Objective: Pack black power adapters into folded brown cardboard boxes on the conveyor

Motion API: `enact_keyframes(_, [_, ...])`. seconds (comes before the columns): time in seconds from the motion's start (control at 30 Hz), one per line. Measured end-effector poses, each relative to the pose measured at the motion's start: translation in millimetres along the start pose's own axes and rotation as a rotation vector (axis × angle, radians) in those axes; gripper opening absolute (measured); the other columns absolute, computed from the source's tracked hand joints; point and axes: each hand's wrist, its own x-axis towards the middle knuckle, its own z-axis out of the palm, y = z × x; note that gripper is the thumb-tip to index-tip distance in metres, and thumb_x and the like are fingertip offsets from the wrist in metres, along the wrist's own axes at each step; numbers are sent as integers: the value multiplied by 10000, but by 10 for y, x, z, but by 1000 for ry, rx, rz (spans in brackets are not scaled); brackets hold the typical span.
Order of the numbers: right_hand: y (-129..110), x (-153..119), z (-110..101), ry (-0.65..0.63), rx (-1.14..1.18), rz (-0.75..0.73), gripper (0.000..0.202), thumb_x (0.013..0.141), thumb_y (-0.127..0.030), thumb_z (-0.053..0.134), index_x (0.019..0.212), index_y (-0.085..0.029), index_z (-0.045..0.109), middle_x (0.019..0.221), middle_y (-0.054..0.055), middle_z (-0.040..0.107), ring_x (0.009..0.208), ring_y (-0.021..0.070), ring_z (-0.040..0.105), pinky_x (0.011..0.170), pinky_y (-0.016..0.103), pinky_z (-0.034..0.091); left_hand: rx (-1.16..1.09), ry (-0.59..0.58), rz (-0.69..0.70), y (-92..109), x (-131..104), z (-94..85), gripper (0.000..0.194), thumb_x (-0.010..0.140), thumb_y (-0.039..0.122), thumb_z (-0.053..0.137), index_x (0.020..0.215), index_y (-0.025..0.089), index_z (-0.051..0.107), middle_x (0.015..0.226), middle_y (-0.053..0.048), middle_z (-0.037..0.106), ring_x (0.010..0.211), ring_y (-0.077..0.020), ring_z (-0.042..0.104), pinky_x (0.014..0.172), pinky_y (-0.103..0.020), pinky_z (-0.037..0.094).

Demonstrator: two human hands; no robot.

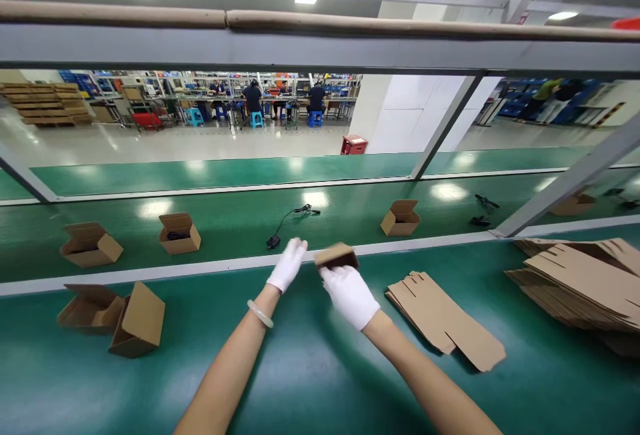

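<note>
White gloves cover both of my hands. My right hand [349, 294] grips a small brown cardboard box [336, 255], blurred by motion, just over the white strip at the bench edge. To its left, my left hand [289, 265] reaches forward with its fingers close together; whether anything is between them is too blurred to tell. A black power adapter [273, 242] with a cable lies on the green belt just beyond my left hand. On the belt stand open boxes [180, 234], one with a black cable inside, and another open box [401, 219] to the right.
Two open boxes [139, 322] stand at the left of the green bench [300, 382]. Flat cardboard blanks [445, 318] lie right of my right hand, with a larger stack [585, 282] at far right. A slanted metal post [570, 178] rises on the right. People sit in the background.
</note>
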Motion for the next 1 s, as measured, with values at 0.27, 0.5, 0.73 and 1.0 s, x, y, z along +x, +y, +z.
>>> enact_keyframes(0.27, [171, -98, -119, -196, -717, 40, 256, 847, -105, 397, 946, -184, 619, 729, 90, 663, 717, 230, 630, 602, 293, 345, 671, 469, -159, -500, 523, -754, 393, 625, 380, 667, 951, 168, 611, 1294, -156, 482, 1277, -381, 298, 1003, -520, 281])
enact_keyframes(0.5, [121, -157, -139, 1, -697, 170, 202, 852, -168, 443, 930, -163, 628, 751, 98, 670, 718, 225, 626, 607, 291, 335, 497, 519, -4, -361, 500, -1036, 312, 705, 344, 612, 948, 151, 584, 1029, -114, 632, 1010, -247, 580, 894, -379, 438])
enact_keyframes(0.73, [-246, -13, -94, 155, -345, -31, 285, 842, -275, 487, 1089, -172, 584, 979, 86, 667, 842, 210, 609, 740, 300, 382, -478, 408, 527, 377, 223, -905, 436, 593, 409, 756, 868, 178, 509, 831, -37, 650, 811, -172, 648, 846, -352, 475])
enact_keyframes(1.0, [-822, 285, 637, -207, 231, -114, 543, 643, -326, 672, 1147, -184, 528, 934, 31, 643, 689, 157, 567, 620, 257, 414, -1003, 71, 430, 929, -527, -549, 273, 741, 448, 636, 894, 240, 550, 798, 23, 595, 707, -111, 622, 738, -307, 531])
